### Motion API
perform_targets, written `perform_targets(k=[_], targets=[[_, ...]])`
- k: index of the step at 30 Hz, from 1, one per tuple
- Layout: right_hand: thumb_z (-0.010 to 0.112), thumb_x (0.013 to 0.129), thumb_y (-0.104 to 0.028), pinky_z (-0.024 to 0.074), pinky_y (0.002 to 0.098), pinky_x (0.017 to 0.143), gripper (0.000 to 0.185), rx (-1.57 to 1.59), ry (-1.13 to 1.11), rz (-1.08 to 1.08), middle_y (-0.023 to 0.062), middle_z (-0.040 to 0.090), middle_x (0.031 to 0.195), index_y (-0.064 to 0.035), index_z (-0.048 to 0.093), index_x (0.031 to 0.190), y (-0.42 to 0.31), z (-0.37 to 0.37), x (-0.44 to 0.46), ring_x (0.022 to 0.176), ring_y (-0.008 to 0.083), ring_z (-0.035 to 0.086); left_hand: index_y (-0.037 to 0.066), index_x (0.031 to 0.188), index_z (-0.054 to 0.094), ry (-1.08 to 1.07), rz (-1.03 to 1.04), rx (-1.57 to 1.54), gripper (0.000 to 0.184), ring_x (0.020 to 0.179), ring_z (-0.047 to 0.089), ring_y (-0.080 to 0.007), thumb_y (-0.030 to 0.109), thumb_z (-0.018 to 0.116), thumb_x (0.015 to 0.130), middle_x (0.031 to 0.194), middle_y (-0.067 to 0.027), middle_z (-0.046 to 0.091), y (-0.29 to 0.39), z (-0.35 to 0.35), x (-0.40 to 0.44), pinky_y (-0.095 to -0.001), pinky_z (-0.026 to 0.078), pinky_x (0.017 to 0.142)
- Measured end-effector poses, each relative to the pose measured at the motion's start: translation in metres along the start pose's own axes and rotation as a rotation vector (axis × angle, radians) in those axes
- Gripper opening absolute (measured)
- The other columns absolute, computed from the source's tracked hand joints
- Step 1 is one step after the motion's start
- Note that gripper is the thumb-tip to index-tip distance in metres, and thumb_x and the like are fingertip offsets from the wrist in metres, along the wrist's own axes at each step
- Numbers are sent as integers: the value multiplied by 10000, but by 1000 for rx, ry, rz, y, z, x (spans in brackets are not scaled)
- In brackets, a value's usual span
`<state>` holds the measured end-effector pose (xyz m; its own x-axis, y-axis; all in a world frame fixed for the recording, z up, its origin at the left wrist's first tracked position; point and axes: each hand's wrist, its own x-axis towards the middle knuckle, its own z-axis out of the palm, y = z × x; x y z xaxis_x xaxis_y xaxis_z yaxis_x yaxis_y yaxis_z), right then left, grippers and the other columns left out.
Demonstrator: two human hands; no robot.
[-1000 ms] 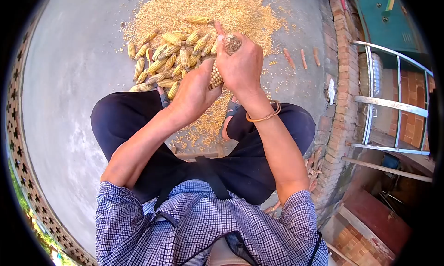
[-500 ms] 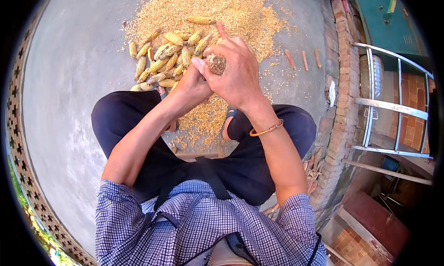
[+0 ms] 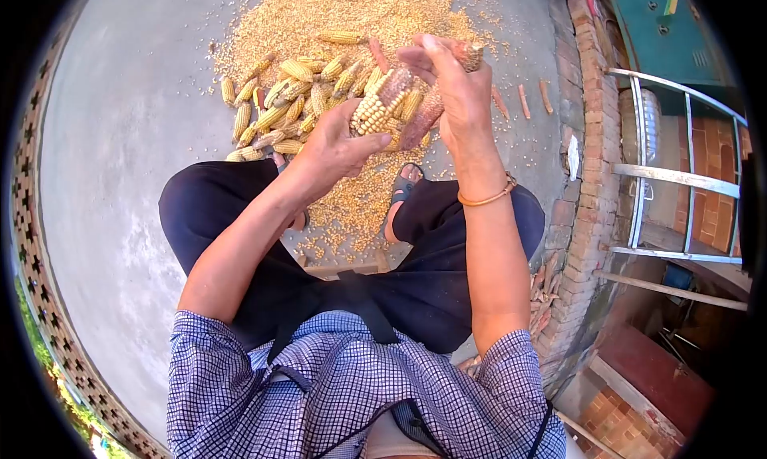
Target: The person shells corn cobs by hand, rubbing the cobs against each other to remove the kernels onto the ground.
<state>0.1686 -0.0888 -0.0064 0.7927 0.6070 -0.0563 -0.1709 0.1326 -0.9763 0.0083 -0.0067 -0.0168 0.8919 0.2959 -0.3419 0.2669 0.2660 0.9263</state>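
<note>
We have a partly stripped ear of corn (image 3: 371, 114) in our left hand (image 3: 339, 143), fingers and thumb narrowed round its lower end, with yellow kernels near the grip and bare pinkish core toward the far tip. Our right hand (image 3: 465, 99) is curled round a reddish bare cob (image 3: 423, 122), which slants down just beside the ear; we cannot tell whether the two touch. To rub well, we should grip the ear firm and low, turn it so that a row bordering the bare patch faces the cob, and press along that edge, where kernels have less to brace them. A thumb clear of the rubbing line would be safer. Working above the loose kernels (image 3: 351, 11) on the floor (image 3: 128, 99), near the heap of ears (image 3: 296, 68), should limit scatter
</note>
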Motion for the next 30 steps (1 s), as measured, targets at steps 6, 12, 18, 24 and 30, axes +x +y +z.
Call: perform_targets(k=[6,12,18,24,30], targets=[[689,892,-219,484,370,956,264,-443,-231,-331,117,705,964,0,678,1040,1,10,-17,927,225,673,39,1223,466,-119,-59,-403,373,500,331,-10,60,641,894,642,73,396,4,-10,-3,-180,230,430],[746,781,-242,369,460,1126,242,-1036,-344,-578,129,655,746,-34,703,896,1,21,-26,823,328,684,20,1156,500,-57,-24,-163,323,506,377,-21,45,601,850,636,58,427,5,-9,-8,-189,266,434],[728,815,-242,542,405,762,308,-1035,-102,-159,212,670,718,55,680,885,-4,29,-19,765,269,703,5,1200,497,-46,50,146,360,515,392,-12,72,628,871,643,67,438,-5,-2,-2,-211,293,425],[616,949,-237,547,321,766,267,-5,-190,72,136,715,891,18,697,961,-10,-4,-5,819,199,694,1,1259,480,-226,-170,-531,404,496,332,-14,88,642,899,693,51,420,2,-5,-2,-173,256,408],[563,981,-251,515,312,832,287,-87,-338,18,102,706,904,5,691,979,-14,-1,-17,893,163,660,6,1211,485,-342,-224,-719,366,492,327,-25,157,640,916,688,35,416,6,-10,1,-174,258,400]])
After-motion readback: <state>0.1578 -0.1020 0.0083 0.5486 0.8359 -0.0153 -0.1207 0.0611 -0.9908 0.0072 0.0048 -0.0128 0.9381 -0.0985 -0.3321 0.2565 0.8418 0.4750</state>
